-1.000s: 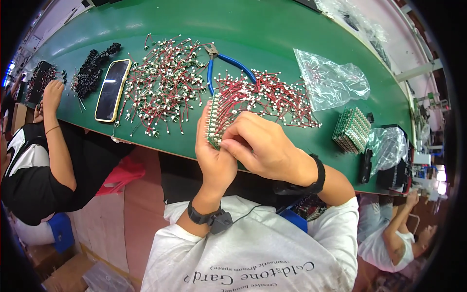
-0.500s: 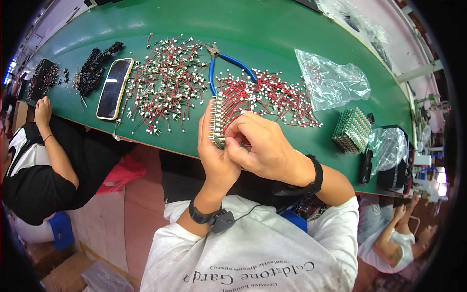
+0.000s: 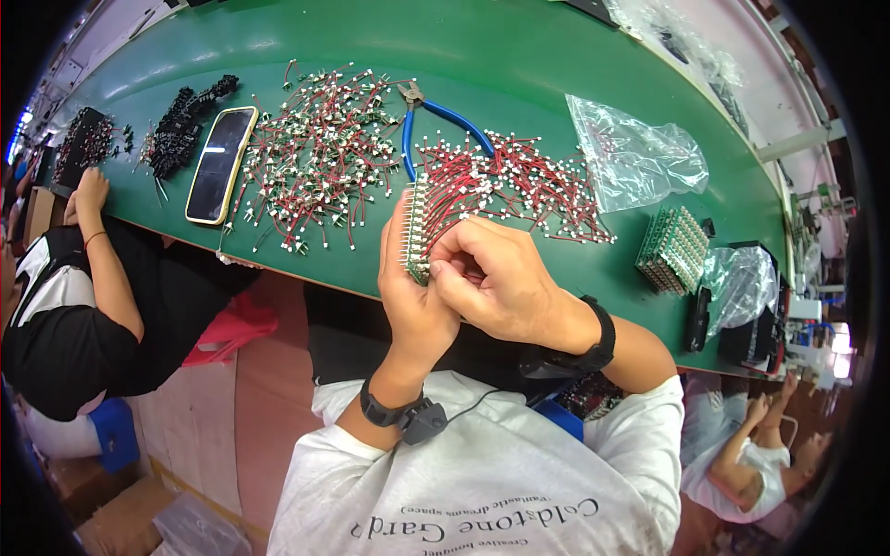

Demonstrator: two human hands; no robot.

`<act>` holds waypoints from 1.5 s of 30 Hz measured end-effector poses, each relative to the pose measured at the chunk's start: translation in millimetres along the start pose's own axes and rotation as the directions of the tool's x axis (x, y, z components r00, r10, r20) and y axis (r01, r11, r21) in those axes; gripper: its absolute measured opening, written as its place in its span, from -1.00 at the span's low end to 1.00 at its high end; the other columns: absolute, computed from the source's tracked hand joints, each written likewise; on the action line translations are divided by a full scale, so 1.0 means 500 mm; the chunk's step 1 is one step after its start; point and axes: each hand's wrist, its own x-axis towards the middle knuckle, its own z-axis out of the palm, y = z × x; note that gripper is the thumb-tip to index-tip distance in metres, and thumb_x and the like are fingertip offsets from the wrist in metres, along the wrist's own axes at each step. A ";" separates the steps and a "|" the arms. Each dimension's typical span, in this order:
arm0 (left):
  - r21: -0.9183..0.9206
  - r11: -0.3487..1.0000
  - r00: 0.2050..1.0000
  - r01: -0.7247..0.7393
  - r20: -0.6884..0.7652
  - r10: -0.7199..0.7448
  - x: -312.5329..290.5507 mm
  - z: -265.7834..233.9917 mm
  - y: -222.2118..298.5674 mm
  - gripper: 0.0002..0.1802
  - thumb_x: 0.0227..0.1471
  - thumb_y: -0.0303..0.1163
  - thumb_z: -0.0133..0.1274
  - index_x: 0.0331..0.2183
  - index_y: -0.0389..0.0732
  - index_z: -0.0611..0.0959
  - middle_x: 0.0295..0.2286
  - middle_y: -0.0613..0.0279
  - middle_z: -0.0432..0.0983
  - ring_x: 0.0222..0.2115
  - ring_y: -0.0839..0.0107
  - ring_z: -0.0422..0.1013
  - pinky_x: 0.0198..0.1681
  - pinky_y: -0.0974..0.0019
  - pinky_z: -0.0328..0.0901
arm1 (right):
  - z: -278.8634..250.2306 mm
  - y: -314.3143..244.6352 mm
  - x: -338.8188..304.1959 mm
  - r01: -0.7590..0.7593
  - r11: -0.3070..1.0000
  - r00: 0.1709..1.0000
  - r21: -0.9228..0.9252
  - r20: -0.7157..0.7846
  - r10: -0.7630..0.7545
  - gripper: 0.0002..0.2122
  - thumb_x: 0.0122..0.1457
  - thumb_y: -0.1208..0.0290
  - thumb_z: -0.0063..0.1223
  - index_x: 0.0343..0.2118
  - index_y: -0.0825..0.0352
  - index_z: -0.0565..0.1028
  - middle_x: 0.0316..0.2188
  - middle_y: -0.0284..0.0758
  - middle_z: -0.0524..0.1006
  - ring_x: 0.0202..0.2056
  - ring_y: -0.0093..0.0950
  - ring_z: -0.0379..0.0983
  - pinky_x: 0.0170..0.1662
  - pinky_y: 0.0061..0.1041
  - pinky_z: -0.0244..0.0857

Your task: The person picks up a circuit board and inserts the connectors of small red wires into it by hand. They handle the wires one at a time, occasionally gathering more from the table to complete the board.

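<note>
My left hand (image 3: 413,301) holds a narrow green circuit board (image 3: 416,227) upright on its edge over the near rim of the green table (image 3: 519,65). Red wires with white plugs (image 3: 464,181) stick out of the board toward the far side. My right hand (image 3: 496,278) is curled against the board's lower end, its fingertips pinched at the plugs there; what they pinch is hidden. Both wrists wear dark bands.
Loose red wire leads (image 3: 320,157) lie in a heap left of centre, more lie at the right (image 3: 542,185). Blue-handled pliers (image 3: 436,116), a phone (image 3: 220,164), black parts (image 3: 185,125), a clear bag (image 3: 635,157) and stacked green boards (image 3: 674,250) lie around. Another person's arm (image 3: 102,250) rests at the left edge.
My hands and the board have stayed in place, with small finger shifts along the board's lower end. The person at the left has moved a hand slightly on the table.
</note>
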 end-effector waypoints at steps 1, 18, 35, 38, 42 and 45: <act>0.000 1.000 1.000 0.000 -0.001 0.000 0.002 0.001 0.008 -0.30 0.04 -0.45 0.10 0.18 -0.42 0.27 0.00 0.03 0.33 -0.04 0.31 0.39 0.02 0.29 0.31 | -0.001 0.000 0.000 0.000 1.000 1.000 0.000 0.001 0.000 -0.92 0.05 0.57 0.10 -0.41 0.45 0.46 -0.54 -0.30 0.44 -0.57 -0.57 0.41 -0.52 -0.59 0.29; 0.433 0.872 0.969 -0.229 0.013 0.248 0.008 -0.004 0.005 -0.36 0.02 -0.55 0.09 0.14 -0.45 0.31 0.01 -0.15 0.36 -0.02 0.05 0.41 0.02 0.19 0.31 | 0.007 0.004 -0.004 0.234 0.930 0.968 -0.285 -0.017 -0.249 -0.84 -0.02 0.65 0.18 -0.37 0.44 0.44 -0.48 -0.16 0.46 -0.45 -0.18 0.45 -0.43 -0.34 0.35; -0.445 0.821 0.931 0.358 0.100 -0.352 -0.001 0.006 0.036 -0.49 -0.01 -0.73 -0.19 0.04 -0.38 0.39 -0.16 0.08 0.50 -0.19 0.38 0.50 -0.18 0.37 0.44 | -0.040 0.013 0.038 0.424 0.611 0.855 -0.669 0.072 -0.514 -0.55 0.13 0.01 0.08 0.00 0.18 0.50 -0.03 -0.16 0.38 -0.04 -0.15 0.34 0.07 -0.12 0.22; -0.200 0.844 0.835 0.498 0.373 -0.404 -0.017 -0.024 0.045 -0.47 -0.06 -0.73 -0.16 0.03 -0.37 0.37 -0.16 0.13 0.46 -0.19 0.38 0.48 -0.18 0.32 0.45 | -0.046 0.035 0.046 0.354 0.553 0.879 -0.754 0.066 -0.473 -0.51 0.15 -0.03 0.03 0.01 0.23 0.48 -0.03 -0.15 0.38 -0.05 -0.13 0.34 0.05 -0.11 0.23; -0.278 0.797 0.826 0.536 0.369 -0.426 -0.008 -0.046 0.063 -0.36 -0.09 -0.74 -0.17 0.12 -0.40 0.33 -0.10 -0.01 0.49 -0.13 0.25 0.50 -0.17 0.18 0.51 | -0.080 0.044 0.056 0.359 0.767 0.908 -0.531 0.007 -0.420 -0.51 0.24 0.02 -0.08 0.04 0.34 0.43 -0.05 -0.09 0.39 -0.05 -0.14 0.34 0.05 -0.20 0.24; -0.327 0.836 0.894 0.441 0.242 -0.377 0.017 -0.077 0.072 -0.37 -0.11 -0.66 -0.15 0.10 -0.50 0.31 -0.09 -0.14 0.47 -0.08 0.03 0.48 -0.20 0.00 0.54 | -0.144 -0.005 0.050 0.306 0.904 0.926 -0.299 -0.125 -0.355 -0.68 0.25 0.30 -0.11 -0.06 0.42 0.47 -0.16 -0.09 0.46 -0.14 -0.20 0.42 -0.05 -0.34 0.29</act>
